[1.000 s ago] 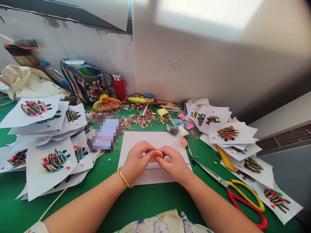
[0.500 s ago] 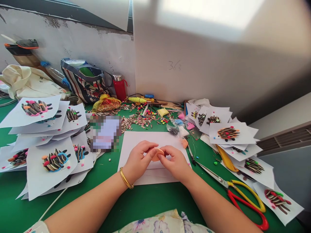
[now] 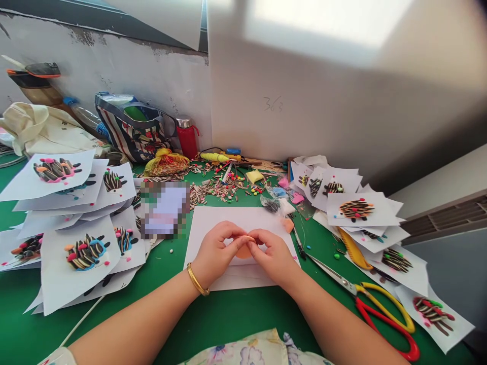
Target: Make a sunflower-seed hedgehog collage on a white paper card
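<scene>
Green counter (image 3: 251, 317) bearing white paper (image 3: 203, 225), over which a rounded orange piece (image 3: 244, 252) sits between left hand (image 3: 217, 248) and right hand (image 3: 274, 254), both pinching its upper edge; neither is clearly nearer, long axis indeterminate.

Carries, across a green tabletop (image 3: 243, 310), white paper (image 3: 213, 215) centrally, scissors (image 3: 348, 284) at right, scattered seeds (image 3: 216, 191) toward the back, and paper stacks (image 3: 57, 281) at both sides.
</scene>
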The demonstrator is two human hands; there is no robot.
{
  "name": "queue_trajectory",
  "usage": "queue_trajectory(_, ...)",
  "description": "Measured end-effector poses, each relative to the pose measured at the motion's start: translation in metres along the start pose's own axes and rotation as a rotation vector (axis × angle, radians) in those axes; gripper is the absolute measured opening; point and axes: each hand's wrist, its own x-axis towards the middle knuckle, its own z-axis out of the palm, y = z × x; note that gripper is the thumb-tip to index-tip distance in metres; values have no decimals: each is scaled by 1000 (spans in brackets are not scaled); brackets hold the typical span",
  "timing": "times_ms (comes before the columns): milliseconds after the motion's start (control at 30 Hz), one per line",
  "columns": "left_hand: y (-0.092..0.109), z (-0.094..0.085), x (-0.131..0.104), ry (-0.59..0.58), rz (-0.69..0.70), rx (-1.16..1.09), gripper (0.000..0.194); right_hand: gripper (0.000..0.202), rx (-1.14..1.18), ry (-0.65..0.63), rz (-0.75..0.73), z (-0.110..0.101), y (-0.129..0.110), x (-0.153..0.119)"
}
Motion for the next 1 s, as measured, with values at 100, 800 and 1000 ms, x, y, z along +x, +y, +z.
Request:
queue_trajectory(100, 0, 0, 0, -1, -23, 25, 19, 16, -2, 13, 10, 1, 0, 1)
queue_trajectory(800, 8, 0, 2, -48, -282, -253, 32, 19, 115, 98, 73, -6, 9, 4)
queue_trajectory(1000, 13, 0, 2, -125, -302, -297, 32, 19, 101, 131, 44, -7, 9, 5)
